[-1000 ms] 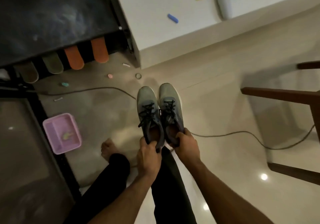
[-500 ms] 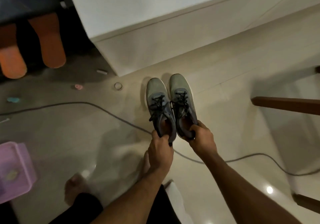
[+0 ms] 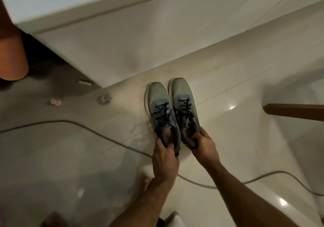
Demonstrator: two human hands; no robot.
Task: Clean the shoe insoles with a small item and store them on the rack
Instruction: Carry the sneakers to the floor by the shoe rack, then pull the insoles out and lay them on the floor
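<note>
My left hand (image 3: pixel 164 158) grips the heel of the left shoe (image 3: pixel 162 111), my right hand (image 3: pixel 203 148) the heel of the right shoe (image 3: pixel 185 104). The shoes lie side by side, touching, toes pointing far. Below them is a glossy tiled floor (image 3: pixel 236 156) crossed by a cable (image 3: pixel 87 128), and a white cabinet (image 3: pixel 140 42) stands beyond.

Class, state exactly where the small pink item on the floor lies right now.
In the head view, the small pink item lies on the floor at left, between the orange insole and the grey ring, above the cable.
</note>
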